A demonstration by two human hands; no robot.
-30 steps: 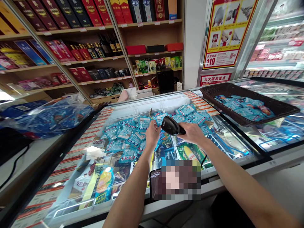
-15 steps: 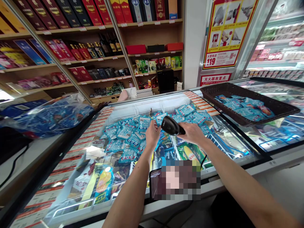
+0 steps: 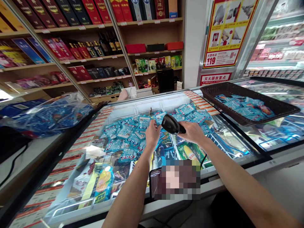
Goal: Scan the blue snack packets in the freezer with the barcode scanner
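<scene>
My right hand (image 3: 193, 131) is wrapped round the handle of a black barcode scanner (image 3: 171, 124), whose head points left. Just beside the scanner head, my left hand (image 3: 152, 133) has its fingers curled at the edge of a small blue packet (image 3: 160, 117) with a white label. The fingers hide part of that packet. Many more blue packets (image 3: 129, 134) lie in a loose heap over the freezer glass (image 3: 86, 169), around and beyond both hands. Below the hands a phone (image 3: 155, 185), partly blurred out, leans at the near edge of the freezer.
A dark brown tray (image 3: 282, 106) with blue packets rests at the right. On the left lies a clear plastic bag (image 3: 64, 112) of blue packets. White wire baskets (image 3: 174, 145) and bagged food show under the glass. Shelves (image 3: 152, 22) of boxes and bottles stand behind.
The scanner head has shifted very slightly up and right in my right hand. My left hand and the packets look the same.
</scene>
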